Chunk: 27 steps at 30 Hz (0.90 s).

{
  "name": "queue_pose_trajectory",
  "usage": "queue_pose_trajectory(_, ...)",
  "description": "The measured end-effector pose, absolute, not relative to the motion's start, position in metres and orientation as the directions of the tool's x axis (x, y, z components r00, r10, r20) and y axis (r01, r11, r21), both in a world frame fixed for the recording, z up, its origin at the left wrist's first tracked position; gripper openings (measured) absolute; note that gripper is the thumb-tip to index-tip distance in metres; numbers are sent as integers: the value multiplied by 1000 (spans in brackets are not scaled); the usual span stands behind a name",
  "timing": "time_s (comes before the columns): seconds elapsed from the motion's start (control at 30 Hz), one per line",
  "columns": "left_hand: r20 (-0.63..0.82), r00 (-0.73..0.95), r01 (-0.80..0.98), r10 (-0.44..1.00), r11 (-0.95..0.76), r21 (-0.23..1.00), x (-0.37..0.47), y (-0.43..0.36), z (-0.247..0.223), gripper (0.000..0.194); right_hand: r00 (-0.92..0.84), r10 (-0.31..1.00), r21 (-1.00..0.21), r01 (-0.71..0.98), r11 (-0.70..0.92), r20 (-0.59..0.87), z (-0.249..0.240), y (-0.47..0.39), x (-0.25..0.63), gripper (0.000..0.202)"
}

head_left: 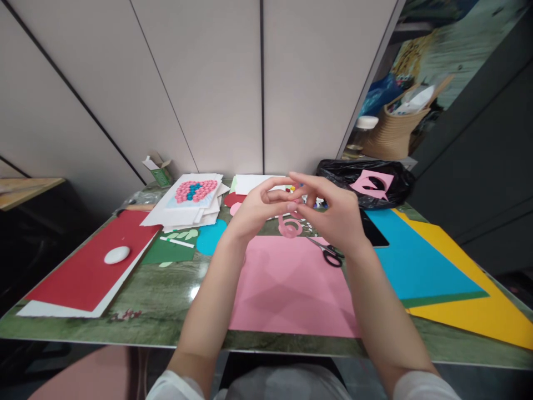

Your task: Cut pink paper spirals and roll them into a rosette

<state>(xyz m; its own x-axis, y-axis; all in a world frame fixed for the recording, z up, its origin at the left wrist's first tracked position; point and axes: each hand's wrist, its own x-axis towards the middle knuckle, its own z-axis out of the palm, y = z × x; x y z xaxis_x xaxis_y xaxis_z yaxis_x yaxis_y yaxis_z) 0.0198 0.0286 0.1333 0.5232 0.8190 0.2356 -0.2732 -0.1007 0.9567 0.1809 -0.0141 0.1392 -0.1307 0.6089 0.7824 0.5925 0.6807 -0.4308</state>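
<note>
My left hand (pixel 268 203) and my right hand (pixel 328 208) meet fingertip to fingertip above the table. Pinched between them is one end of a pink paper spiral strip (pixel 290 228), whose curled loop dangles below the fingers. Exactly which fingertips grip it is partly hidden. Beneath lies a large pink paper sheet (pixel 291 289). Black-handled scissors (pixel 332 256) rest at the sheet's upper right, under my right hand, with the blades pointing left.
Left are red paper (pixel 83 266) with a white oval object (pixel 117 255), green paper (pixel 166 253) and a pink-and-blue heart picture (pixel 195 191). Right are blue paper (pixel 420 261), yellow paper (pixel 491 305) and a black bag (pixel 341 169) bearing a cut pink scrap (pixel 372 183).
</note>
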Motion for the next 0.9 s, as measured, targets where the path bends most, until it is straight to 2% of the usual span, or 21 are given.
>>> queue_pose_trajectory(0.13,236,531,-262,814,-108,959,20,27,134,48,-99,644,-523,495,693,759,136,-11,181,48)
queue_pose_trajectory(0.27,237,540,-264,807,-105,959,21,25,134,48,-93,655,-546,471,693,750,135,-9,181,50)
queue_pose_trajectory(0.57,269,574,-280,773,-123,952,23,26,134,39,-109,622,-511,471,719,775,134,-6,180,48)
queue_pose_trajectory(0.9,268,518,-283,812,-133,950,22,27,133,40,-150,637,-509,477,716,756,136,-9,184,48)
